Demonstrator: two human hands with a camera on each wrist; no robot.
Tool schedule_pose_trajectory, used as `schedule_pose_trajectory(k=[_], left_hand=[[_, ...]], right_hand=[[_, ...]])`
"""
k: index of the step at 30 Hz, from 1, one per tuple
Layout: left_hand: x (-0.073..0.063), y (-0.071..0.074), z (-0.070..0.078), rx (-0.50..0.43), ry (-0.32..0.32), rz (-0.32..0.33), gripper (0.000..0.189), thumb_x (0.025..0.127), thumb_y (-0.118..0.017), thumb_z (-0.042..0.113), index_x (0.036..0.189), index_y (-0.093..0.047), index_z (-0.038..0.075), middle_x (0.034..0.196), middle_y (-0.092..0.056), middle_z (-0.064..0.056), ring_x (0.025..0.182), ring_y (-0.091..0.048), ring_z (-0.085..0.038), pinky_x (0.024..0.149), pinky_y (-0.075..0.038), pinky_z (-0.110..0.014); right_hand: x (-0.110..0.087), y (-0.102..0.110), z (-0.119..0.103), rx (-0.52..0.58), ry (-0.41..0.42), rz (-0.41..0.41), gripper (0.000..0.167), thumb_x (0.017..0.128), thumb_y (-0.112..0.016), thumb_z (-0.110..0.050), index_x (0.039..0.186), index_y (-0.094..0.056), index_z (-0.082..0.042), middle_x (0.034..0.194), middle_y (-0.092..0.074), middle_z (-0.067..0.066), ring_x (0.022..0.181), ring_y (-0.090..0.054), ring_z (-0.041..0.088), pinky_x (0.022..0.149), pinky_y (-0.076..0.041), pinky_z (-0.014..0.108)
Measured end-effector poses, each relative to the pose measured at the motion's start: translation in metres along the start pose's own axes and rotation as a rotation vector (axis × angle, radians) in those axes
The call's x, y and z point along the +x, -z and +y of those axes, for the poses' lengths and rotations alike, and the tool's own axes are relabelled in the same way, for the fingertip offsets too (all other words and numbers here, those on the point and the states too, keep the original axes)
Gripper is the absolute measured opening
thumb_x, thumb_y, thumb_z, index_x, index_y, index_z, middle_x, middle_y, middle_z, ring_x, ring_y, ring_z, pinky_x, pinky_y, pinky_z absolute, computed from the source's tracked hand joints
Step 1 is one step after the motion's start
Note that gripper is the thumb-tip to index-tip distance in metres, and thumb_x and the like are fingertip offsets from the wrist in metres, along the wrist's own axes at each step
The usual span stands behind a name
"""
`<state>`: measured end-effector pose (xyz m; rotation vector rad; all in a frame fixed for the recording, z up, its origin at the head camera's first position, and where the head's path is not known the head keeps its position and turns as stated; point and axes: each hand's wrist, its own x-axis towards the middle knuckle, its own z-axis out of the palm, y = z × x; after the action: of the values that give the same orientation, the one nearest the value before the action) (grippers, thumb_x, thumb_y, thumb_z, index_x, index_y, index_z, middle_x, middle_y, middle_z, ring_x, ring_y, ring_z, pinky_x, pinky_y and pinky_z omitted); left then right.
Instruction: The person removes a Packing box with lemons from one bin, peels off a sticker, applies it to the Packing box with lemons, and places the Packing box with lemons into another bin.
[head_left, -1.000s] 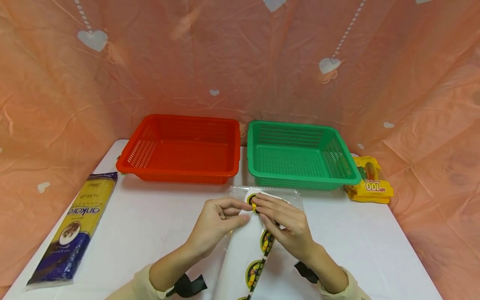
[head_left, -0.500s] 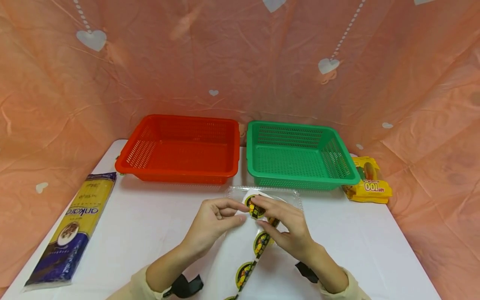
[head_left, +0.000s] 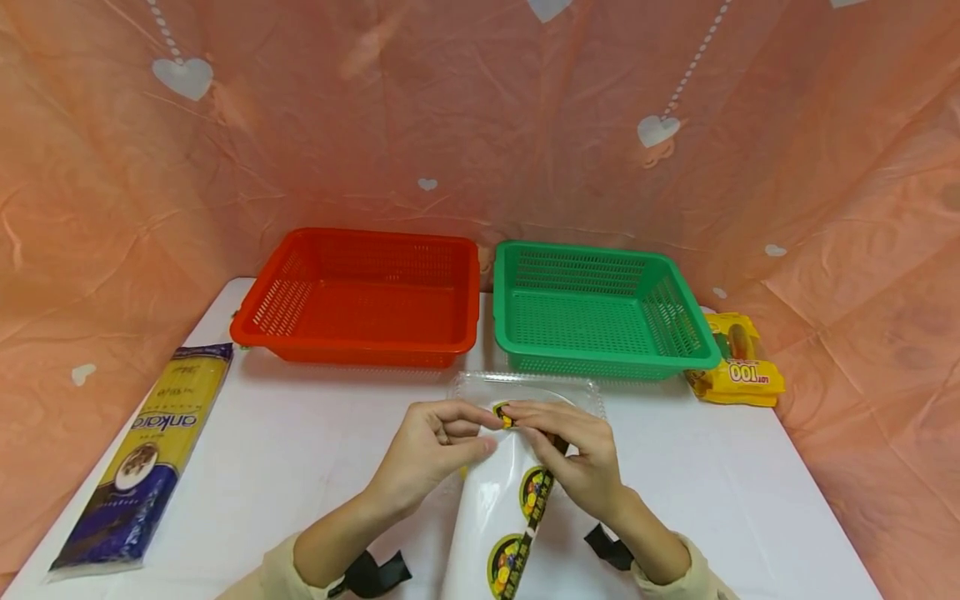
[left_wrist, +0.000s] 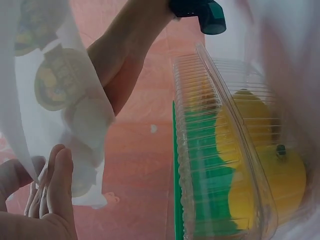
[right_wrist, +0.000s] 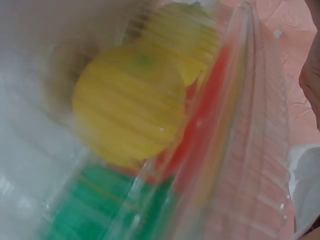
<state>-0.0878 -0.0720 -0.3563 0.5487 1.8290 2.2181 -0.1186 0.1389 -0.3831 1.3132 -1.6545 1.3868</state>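
A white sheet with round black-and-yellow fruit labels along its right side runs from between my hands towards the near edge. My left hand pinches its upper part, thumb and index finger beside the top label. From the other side my right hand grips the sheet's top edge, fingers over that label and partly hiding it. Behind and under the sheet stands a clear plastic container. In the left wrist view it holds round yellow fruits; the right wrist view is blurred.
A red basket and a green basket stand side by side at the back. On the left lies an "ankara" pasta pack. A yellow "100" packet is beside the green basket. Black wrist straps hang near the sleeves.
The sheet's lower part swung left, then back right. Its top edge has tipped down, and the right fingers have shifted slightly over the top label. Both hands stay close together.
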Motion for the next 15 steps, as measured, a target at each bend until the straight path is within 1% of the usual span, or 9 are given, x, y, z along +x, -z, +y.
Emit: schedule_pose_trajectory(k=[2,3,5,8,11,13,15], left_hand=[[0.0,0.0,0.0001,0.004,-0.006,0.006,0.025,0.087,-0.069,-0.005,0.109,-0.065,-0.016,0.104,-0.069,-0.03,0.084,-0.073,-0.02,0.071,-0.06,-0.034],[0.0001,0.0002,0.0002,0.005,-0.006,0.011,0.025,0.087,-0.068,-0.005,0.109,-0.065,-0.016,0.104,-0.069,-0.03,0.083,-0.073,-0.019,0.071,-0.06,-0.034],[0.0004,0.001,0.0,0.002,-0.011,0.013,0.025,0.087,-0.068,-0.006,0.11,-0.064,-0.016,0.104,-0.069,-0.031,0.083,-0.073,-0.02,0.07,-0.06,-0.034],[0.0008,0.0022,-0.0003,-0.005,-0.016,0.011,0.025,0.088,-0.067,-0.006,0.11,-0.064,-0.017,0.105,-0.068,-0.031,0.083,-0.073,-0.02,0.069,-0.06,-0.034],[0.0009,0.0025,-0.0005,-0.004,-0.019,0.007,0.025,0.088,-0.067,-0.006,0.11,-0.063,-0.017,0.105,-0.068,-0.032,0.084,-0.073,-0.02,0.069,-0.06,-0.034],[0.0008,0.0023,-0.0003,-0.001,-0.017,0.009,0.025,0.088,-0.067,-0.006,0.11,-0.064,-0.017,0.105,-0.068,-0.031,0.084,-0.073,-0.02,0.07,-0.06,-0.033],[0.0008,0.0021,-0.0003,0.005,-0.013,0.011,0.025,0.088,-0.068,-0.005,0.11,-0.064,-0.017,0.105,-0.069,-0.031,0.084,-0.073,-0.019,0.07,-0.06,-0.033]], right_hand=[[-0.0011,-0.0003,0.0002,0.026,-0.024,-0.001,0.016,0.097,-0.064,-0.005,0.105,-0.072,0.006,0.109,-0.071,0.023,0.105,-0.069,0.03,0.089,-0.054,0.029],[-0.0013,-0.0001,0.0004,0.04,-0.036,-0.007,0.018,0.096,-0.065,-0.006,0.107,-0.072,0.006,0.11,-0.071,0.022,0.107,-0.068,0.03,0.094,-0.053,0.033],[-0.0012,0.001,0.0005,0.075,-0.076,-0.025,0.021,0.094,-0.069,-0.006,0.111,-0.071,0.007,0.113,-0.07,0.021,0.11,-0.067,0.029,0.096,-0.052,0.034],[-0.001,0.0038,0.0004,0.148,-0.159,-0.051,0.025,0.089,-0.07,0.004,0.113,-0.07,0.007,0.117,-0.069,0.019,0.113,-0.065,0.027,0.096,-0.051,0.033],[-0.0009,0.0055,-0.0003,0.21,-0.234,-0.047,0.029,0.084,-0.067,0.017,0.11,-0.071,0.007,0.116,-0.07,0.019,0.113,-0.065,0.027,0.097,-0.051,0.034],[-0.001,0.0057,-0.0009,0.237,-0.268,-0.036,0.029,0.083,-0.065,0.02,0.108,-0.072,0.007,0.114,-0.071,0.019,0.111,-0.066,0.028,0.097,-0.051,0.035],[-0.0007,0.006,-0.0023,0.257,-0.318,-0.028,0.028,0.084,-0.065,0.019,0.107,-0.073,0.006,0.112,-0.071,0.019,0.109,-0.066,0.028,0.096,-0.051,0.035]])
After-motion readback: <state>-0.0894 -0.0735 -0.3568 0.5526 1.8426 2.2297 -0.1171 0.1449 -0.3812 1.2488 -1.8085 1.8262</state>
